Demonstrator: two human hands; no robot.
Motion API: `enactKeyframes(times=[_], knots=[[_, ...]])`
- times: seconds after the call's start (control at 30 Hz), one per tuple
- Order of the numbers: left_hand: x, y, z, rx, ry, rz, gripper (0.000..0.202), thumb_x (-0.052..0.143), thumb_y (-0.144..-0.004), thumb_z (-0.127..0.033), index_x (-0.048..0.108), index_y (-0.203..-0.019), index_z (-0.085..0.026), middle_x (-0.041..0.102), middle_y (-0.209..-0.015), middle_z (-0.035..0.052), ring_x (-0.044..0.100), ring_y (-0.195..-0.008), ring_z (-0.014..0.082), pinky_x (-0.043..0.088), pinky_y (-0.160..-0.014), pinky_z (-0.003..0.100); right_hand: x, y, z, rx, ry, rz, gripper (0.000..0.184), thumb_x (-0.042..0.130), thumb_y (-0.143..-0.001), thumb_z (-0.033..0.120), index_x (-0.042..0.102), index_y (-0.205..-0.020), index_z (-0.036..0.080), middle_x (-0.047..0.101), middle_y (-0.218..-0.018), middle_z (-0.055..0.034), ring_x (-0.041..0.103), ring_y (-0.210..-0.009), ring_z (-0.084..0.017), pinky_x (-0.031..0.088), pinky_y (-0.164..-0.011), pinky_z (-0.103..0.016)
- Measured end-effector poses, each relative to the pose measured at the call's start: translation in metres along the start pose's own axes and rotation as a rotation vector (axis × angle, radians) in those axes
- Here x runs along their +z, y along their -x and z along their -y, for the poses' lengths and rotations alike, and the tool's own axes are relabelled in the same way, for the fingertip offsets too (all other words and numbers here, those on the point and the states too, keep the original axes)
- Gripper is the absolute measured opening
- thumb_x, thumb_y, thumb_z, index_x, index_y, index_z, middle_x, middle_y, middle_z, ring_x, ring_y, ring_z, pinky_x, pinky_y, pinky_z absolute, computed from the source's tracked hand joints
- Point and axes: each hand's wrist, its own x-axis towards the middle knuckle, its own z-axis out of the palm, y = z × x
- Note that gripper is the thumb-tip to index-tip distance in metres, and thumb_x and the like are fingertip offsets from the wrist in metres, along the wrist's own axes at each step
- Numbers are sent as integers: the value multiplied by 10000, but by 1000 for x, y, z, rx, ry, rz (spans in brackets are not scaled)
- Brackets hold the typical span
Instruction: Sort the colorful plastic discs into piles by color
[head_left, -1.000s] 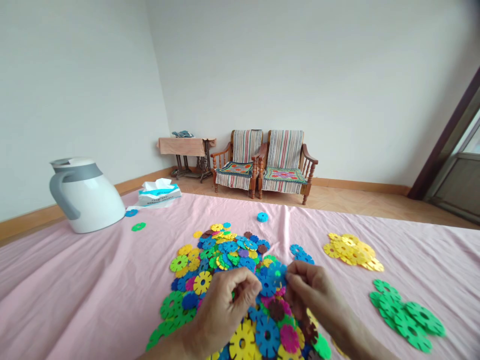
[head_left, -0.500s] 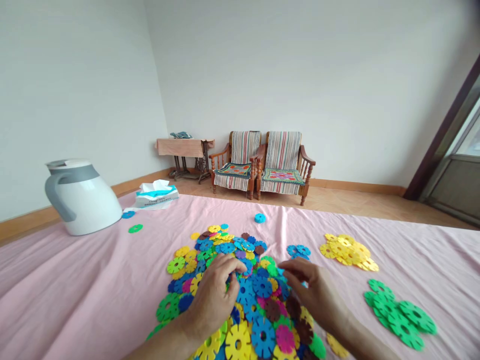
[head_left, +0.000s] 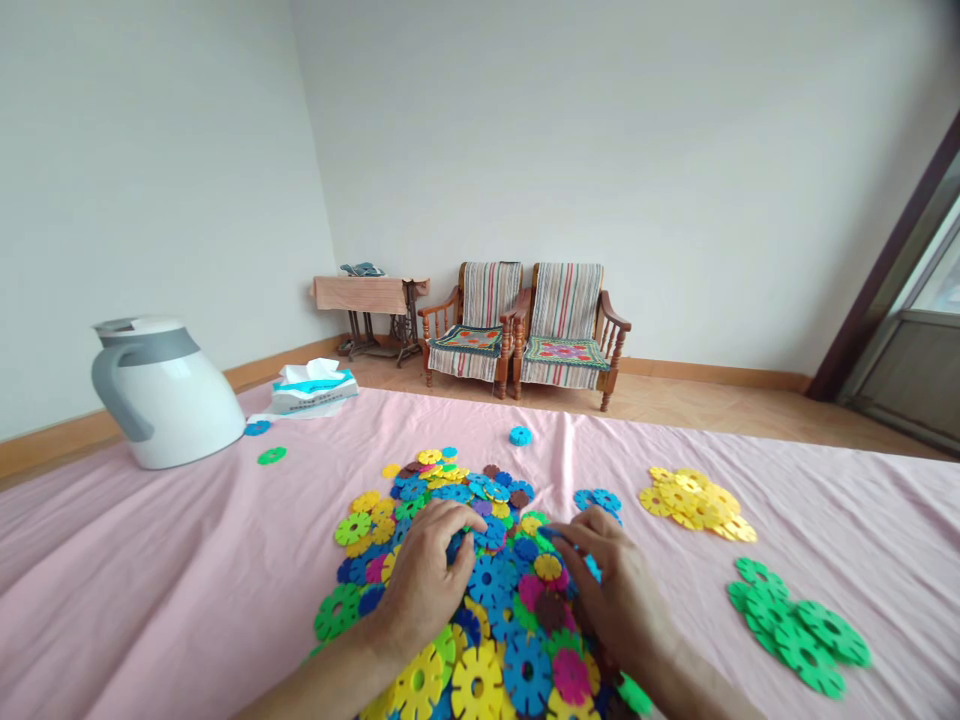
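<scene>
A mixed heap of notched plastic discs (head_left: 487, 577), flower-shaped toy pieces in blue, yellow, green, pink and brown, lies on the pink cloth below my hands. My right hand (head_left: 611, 570) pinches a blue notched disc (head_left: 553, 532) between thumb and fingertips at the heap's right side. Over the heap's left part, my left hand (head_left: 429, 560) is curled, thumb near the fingers. Dark blue shows in that gap, but whether it is gripped I cannot make out. Just beyond my right hand is a small group of blue discs (head_left: 598, 500).
Yellow discs (head_left: 694, 500) and green discs (head_left: 799, 630) form separate piles on the right. A white-and-grey jug (head_left: 176, 400) and a tissue box (head_left: 313, 390) stand at the left. Far back are two wooden armchairs (head_left: 566, 310) and a cloth-covered sewing table (head_left: 367, 295).
My right hand has moved slightly left and nearer me, and a blue disc now shows in its fingertips. My left hand has shifted slightly left; dark blue shows under its fingers.
</scene>
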Motion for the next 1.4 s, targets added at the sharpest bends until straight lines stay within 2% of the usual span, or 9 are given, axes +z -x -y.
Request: enactKeyframes(times=[0.1,0.2,0.37,0.57,0.87,1.03,1.13,1.27,1.4], knots=[[1,0,0,2,-10,-5,209,471,-782,-73,627,-833,-202,657,-850,34,602,-875,218,469,-818,363,-10,-11,-36,205,-91,-148,292,485,-853,393,674,-904,176,653,-776,-59,624,-707,-204,483,-663,-325],[1,0,0,-3,-15,-3,229,468,-755,-61,632,-833,-200,664,-851,38,605,-881,222,474,-823,374,-19,-18,-68,346,-141,-205,359,471,-804,410,634,-970,136,660,-690,-46,637,-589,-201,488,-571,-317],[-3,0,1,7,-16,45,409,463,-661,-22,678,-957,-205,692,-998,51,604,-1000,241,451,-934,424,-25,-16,-83,408,-101,-250,380,465,-779,409,599,-1008,137,670,-739,-52,655,-579,-203,468,-533,-311],[-5,1,2,61,-47,198,590,496,-619,-34,650,-1151,-238,645,-1206,48,541,-1146,278,383,-1016,496,-13,-10,-69,373,-140,-188,332,448,-808,422,614,-962,179,645,-644,-8,639,-586,-195,474,-560,-305],[-5,-1,-7,-9,-18,168,246,570,-715,-48,658,-872,-215,681,-932,24,593,-962,228,426,-925,409,5,0,-54,283,-135,-107,307,424,-870,378,648,-964,190,683,-749,-28,635,-650,-183,476,-588,-288],[-4,-1,-8,14,0,135,203,553,-755,-49,645,-830,-214,676,-872,17,607,-901,206,454,-861,356,5,4,-23,171,-113,-85,294,413,-905,356,651,-969,195,680,-770,-34,633,-696,-187,475,-637,-293],[-4,-1,-7,22,24,50,150,537,-820,-103,642,-831,-210,679,-854,23,618,-875,205,467,-833,352,3,6,-2,128,-118,-54,279,425,-911,350,654,-953,197,666,-758,-30,618,-679,-179,467,-646,-291],[-8,-1,-14,-12,167,-28,127,536,-851,-142,644,-864,-206,687,-845,18,643,-829,179,500,-773,297,6,10,17,151,-295,31,248,481,-886,361,647,-979,202,642,-743,-18,597,-636,-159,470,-599,-268],[-8,2,-27,-34,286,-1,116,562,-844,-144,659,-871,-202,702,-818,-2,657,-777,146,514,-732,245,17,16,27,233,-501,140,243,544,-854,368,623,-1014,204,596,-657,16,560,-589,-135,444,-539,-234]])
